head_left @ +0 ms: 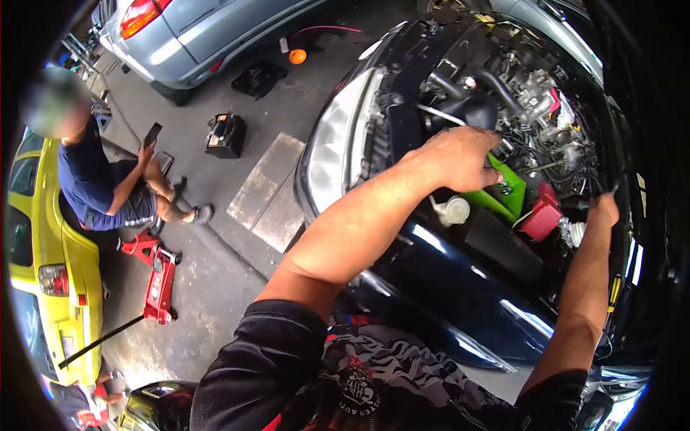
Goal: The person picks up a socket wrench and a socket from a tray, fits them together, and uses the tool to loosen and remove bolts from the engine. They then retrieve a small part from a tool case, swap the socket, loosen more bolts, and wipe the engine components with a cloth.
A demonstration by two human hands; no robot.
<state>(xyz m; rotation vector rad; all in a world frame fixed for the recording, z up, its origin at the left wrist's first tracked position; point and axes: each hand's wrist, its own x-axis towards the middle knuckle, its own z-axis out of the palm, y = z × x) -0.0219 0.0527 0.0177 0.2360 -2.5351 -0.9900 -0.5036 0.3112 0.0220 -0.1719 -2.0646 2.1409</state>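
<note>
My left hand (460, 159) reaches over the front of an open engine bay, fingers curled; what they hold, if anything, is hidden. Its thumb is beside a bright green tray (512, 192) with small metal pieces in it. A pale rod (440, 115) runs up to the back of this hand. My right hand (606, 210) is at the far side of the bay, near dark hoses, its fingers mostly hidden. Between the hands are a red plastic part (542, 214) and the engine (535, 93). A white-capped reservoir (451, 211) lies below my left wrist.
A yellow-handled tool (614, 293) lies by my right forearm. On the floor are a red floor jack (159, 284), a car battery (226, 135), flat boards (269, 190) and an orange funnel (297, 57). A seated person (97, 172) holds a phone beside a yellow car (75, 266).
</note>
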